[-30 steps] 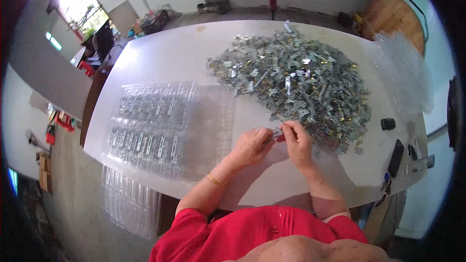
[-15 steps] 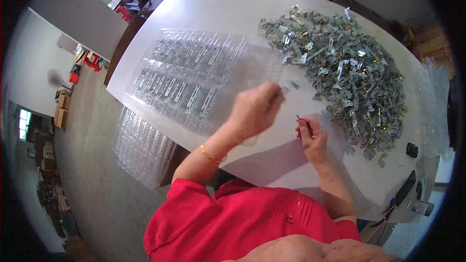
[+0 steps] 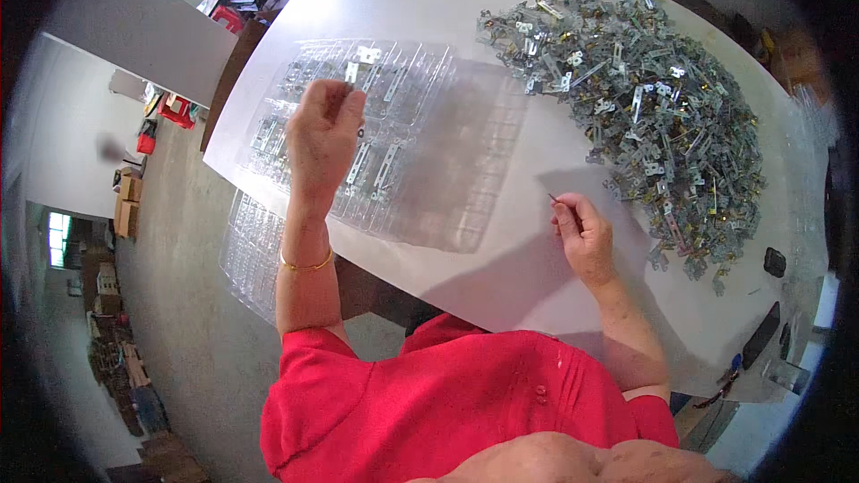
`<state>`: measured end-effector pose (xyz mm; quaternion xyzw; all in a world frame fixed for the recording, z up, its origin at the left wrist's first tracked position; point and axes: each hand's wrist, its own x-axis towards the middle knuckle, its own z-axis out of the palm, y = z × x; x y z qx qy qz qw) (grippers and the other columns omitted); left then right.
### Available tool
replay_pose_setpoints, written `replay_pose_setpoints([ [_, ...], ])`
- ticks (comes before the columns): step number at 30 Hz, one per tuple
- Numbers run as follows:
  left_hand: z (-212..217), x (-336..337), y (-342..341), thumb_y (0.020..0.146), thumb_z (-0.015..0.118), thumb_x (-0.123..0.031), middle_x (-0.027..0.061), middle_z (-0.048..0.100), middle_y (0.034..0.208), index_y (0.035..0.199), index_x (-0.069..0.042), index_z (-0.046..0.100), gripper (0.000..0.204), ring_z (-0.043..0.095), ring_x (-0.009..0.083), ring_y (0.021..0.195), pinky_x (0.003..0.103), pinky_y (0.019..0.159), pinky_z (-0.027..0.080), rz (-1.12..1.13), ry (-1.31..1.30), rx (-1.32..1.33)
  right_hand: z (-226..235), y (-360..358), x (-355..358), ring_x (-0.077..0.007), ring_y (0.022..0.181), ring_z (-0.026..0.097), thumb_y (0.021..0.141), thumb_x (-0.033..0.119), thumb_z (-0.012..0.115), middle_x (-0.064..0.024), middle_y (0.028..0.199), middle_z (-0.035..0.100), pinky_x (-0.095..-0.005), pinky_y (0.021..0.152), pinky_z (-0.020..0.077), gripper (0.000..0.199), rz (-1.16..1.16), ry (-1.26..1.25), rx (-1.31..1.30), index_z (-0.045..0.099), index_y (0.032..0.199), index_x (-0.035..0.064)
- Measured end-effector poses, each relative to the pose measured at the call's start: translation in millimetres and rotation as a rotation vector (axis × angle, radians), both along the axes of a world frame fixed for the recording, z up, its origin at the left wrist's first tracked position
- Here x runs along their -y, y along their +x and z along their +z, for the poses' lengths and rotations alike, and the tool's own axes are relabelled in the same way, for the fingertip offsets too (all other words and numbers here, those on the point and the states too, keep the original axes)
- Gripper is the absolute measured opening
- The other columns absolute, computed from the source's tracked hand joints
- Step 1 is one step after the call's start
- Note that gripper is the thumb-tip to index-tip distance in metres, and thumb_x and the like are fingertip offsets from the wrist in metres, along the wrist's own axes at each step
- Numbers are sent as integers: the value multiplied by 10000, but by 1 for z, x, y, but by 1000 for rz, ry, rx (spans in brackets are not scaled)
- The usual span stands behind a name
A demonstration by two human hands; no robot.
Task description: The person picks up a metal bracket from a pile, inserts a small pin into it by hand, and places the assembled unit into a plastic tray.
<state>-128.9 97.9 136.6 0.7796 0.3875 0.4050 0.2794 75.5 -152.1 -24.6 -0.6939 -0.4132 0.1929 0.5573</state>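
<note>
My left hand (image 3: 322,136) is raised over the clear plastic tray (image 3: 422,94), its fingers pinched on a small silvery metal bracket (image 3: 363,57). Long flat metal strips (image 3: 386,164) lie in rows in the tray's slots, partly covered by that hand and forearm. On the right, my right hand (image 3: 586,237) is closed, thumb against fingers, around a thin dark reddish stick (image 3: 554,199) whose tip pokes out. It hovers over the white table, left of a large heap of metal parts (image 3: 662,125).
Stacked clear trays (image 3: 250,255) stand below the table's left edge. Right of the filled tray is a ribbed greyish patch, shadow or clear plastic. A black block (image 3: 775,261), a dark flat object (image 3: 761,329) and a clear cup (image 3: 787,377) sit at the table's right side.
My left hand has moved left and away from me, from between tray and heap to over the tray, with the bracket now visible. My right hand stays nearly in place, still pinching the stick.
</note>
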Motion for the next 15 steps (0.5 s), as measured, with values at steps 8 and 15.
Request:
replay_pose_setpoints([
  [8,-15,-20,41,876,651,-242,165,684,794,889,7,636,249,669,342,734,397,689,519,31,186,-337,5,-1,-1,-134,603,600,966,136,600,-46,708,633,-277,560,480,107,13,38,40,621,995,35],
  [15,-39,-46,61,835,679,-236,138,676,759,849,24,666,260,640,219,680,351,648,500,25,230,-508,9,1,2,-149,619,606,963,120,591,-81,741,625,-282,572,479,84,45,3,7,608,985,41],
])
